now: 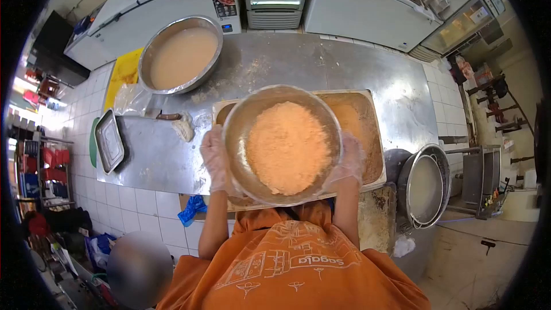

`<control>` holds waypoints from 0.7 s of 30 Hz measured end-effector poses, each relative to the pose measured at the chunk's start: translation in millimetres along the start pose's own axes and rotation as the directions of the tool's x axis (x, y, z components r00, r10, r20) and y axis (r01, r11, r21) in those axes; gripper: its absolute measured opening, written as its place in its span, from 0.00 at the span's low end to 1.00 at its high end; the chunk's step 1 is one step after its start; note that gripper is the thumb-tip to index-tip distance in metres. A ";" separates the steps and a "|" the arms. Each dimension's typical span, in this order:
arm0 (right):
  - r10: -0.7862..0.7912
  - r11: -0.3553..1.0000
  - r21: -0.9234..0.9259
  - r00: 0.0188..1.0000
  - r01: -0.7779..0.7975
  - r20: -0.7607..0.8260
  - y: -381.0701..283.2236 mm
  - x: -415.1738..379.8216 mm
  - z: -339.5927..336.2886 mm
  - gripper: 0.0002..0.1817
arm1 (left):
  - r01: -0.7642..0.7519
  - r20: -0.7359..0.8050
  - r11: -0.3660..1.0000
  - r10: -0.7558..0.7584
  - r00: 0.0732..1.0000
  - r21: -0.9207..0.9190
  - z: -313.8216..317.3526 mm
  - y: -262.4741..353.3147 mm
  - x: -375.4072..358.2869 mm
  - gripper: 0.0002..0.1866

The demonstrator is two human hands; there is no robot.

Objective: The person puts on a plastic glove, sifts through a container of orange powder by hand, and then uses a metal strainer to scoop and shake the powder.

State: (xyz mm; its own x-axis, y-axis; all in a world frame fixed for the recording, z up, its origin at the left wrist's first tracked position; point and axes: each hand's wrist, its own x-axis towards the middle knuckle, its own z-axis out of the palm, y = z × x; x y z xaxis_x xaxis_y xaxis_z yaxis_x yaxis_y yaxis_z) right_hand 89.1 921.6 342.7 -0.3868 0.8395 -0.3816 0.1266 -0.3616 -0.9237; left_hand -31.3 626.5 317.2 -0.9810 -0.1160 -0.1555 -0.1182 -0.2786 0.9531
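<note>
A round metal sieve [236, 142] is held up level in front of me, over a rectangular metal tray [377, 138]. Pale orange breading flour [287, 148] is heaped inside it, slightly blurred. My left hand [214, 158], in a clear plastic glove, grips the sieve's left side. On the opposite side my right hand [350, 158], gloved the same way, is closed on the rim. More orange flour [348, 112] coats the tray behind the sieve, which hides much of the tray.
A large bowl of cloudy liquid [182, 57] stands at the back left of the steel table [264, 57]. Left of me are a small tray [110, 140], a knife [169, 116] and a plastic bag [132, 100]. At right sits another metal basin [408, 186].
</note>
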 end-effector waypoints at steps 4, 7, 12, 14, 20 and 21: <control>0.249 0.911 0.246 0.917 -0.331 0.312 -57.4 10.4 -36.8 0.20 | -0.134 0.018 0.930 0.136 0.991 0.342 43.4 -24.5 -26.5 0.17; 0.154 0.971 0.157 0.974 -0.180 0.167 -24.9 5.7 -9.0 0.21 | -0.080 -0.014 0.994 0.081 0.997 0.076 27.9 5.7 -15.9 0.16; 0.192 0.961 0.172 0.970 -0.217 0.150 -24.9 18.8 -20.6 0.16 | -0.125 0.003 0.988 0.126 0.992 0.088 24.5 -42.6 -3.8 0.13; 0.179 0.929 0.277 0.954 -0.244 0.241 -63.0 4.8 -29.3 0.12 | -0.198 -0.005 0.975 0.200 0.980 0.095 27.2 -77.9 1.8 0.12; -0.310 0.277 -0.878 0.901 0.390 0.303 -44.3 5.3 -18.3 0.14 | 0.187 -0.069 0.976 -0.195 0.978 -0.110 29.6 25.7 -3.5 0.11; -0.235 0.476 -0.819 0.944 0.319 0.231 -60.8 -2.8 -16.4 0.15 | -0.037 -0.146 0.967 0.076 0.986 0.252 44.5 6.8 -14.8 0.12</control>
State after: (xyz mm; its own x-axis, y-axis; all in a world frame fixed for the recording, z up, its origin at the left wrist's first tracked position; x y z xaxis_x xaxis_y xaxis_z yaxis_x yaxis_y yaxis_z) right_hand 97.5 947.9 399.4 -0.6057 0.7841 -0.1354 0.6855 0.4277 -0.5892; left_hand -24.5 668.8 337.5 -0.9542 -0.2746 -0.1187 -0.1164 -0.0249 0.9929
